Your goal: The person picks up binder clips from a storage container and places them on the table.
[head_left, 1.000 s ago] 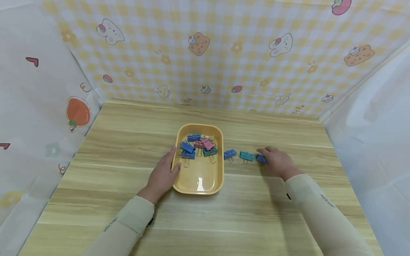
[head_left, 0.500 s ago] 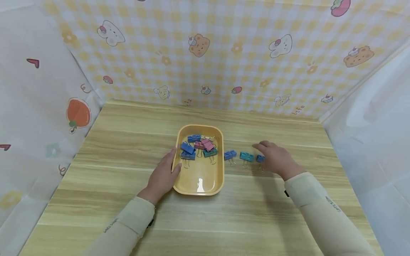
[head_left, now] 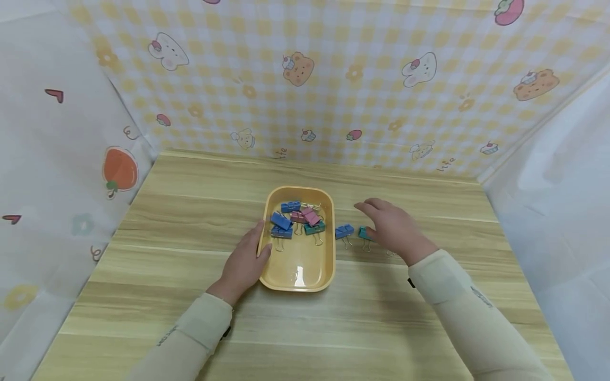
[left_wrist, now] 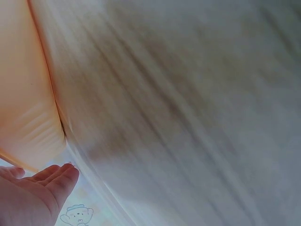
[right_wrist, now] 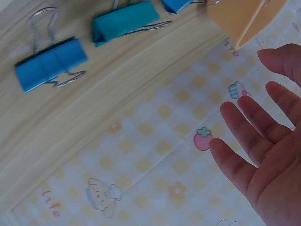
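Observation:
In the head view, my left hand (head_left: 241, 265) holds the left side of a yellow tray (head_left: 297, 289), thumb over the rim and fingers along the outer wall. Several blue, pink and green binder clips lie in the tray's far half, including a pink clip (head_left: 311, 216). My right hand (head_left: 393, 230) hovers right of the tray with fingers spread, holding nothing. Beneath it, partly covered, is a teal binder clip (right_wrist: 126, 21); a blue binder clip (right_wrist: 51, 65) shows beside it in the right wrist view. Another blue clip (head_left: 344, 231) lies against the tray's right side.
Everything stands on a wood-grain table (head_left: 209, 185). A yellow checked cloth (head_left: 329, 106) with cartoon prints hangs behind it, and white sheets (head_left: 52, 211) close off both sides.
My right hand has left the rightmost blue clip, moving left and away from me over the teal clip, its fingers opening out. The left hand and tray have stayed in place.

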A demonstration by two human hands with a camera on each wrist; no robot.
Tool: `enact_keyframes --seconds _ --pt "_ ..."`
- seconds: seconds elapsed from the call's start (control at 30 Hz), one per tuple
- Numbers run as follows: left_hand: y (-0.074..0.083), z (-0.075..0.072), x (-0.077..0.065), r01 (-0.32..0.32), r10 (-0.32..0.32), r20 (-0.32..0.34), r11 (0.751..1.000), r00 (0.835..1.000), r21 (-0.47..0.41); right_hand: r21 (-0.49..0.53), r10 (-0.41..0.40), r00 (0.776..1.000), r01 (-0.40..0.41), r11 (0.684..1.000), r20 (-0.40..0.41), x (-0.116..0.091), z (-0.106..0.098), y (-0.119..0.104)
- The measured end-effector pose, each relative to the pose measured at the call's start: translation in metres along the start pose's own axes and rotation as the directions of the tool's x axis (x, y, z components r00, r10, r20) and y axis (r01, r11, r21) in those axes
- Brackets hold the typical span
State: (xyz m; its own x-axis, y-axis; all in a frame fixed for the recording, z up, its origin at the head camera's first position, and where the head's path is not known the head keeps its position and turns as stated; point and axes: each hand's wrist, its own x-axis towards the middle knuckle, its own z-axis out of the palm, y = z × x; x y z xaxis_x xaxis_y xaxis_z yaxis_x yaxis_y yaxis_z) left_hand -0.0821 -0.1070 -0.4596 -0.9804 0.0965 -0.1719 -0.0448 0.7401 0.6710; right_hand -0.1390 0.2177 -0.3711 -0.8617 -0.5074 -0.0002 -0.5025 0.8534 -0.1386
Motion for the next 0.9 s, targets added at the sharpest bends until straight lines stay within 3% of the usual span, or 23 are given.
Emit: enact_keyframes --seconds 0.43,0.9 --pt "0.000 0.000 -0.001 -0.010 0.010 -0.006 1.000 1.000 0.008 0.040 -0.058 0.998 0.057 0.998 0.028 0.028 0.007 -0.027" --pt "0.000 0.000 -0.001 -0.018 0.018 -0.019 1.000 1.000 0.008 0.097 -0.101 0.988 0.090 0.991 0.114 0.057 0.018 -0.053"
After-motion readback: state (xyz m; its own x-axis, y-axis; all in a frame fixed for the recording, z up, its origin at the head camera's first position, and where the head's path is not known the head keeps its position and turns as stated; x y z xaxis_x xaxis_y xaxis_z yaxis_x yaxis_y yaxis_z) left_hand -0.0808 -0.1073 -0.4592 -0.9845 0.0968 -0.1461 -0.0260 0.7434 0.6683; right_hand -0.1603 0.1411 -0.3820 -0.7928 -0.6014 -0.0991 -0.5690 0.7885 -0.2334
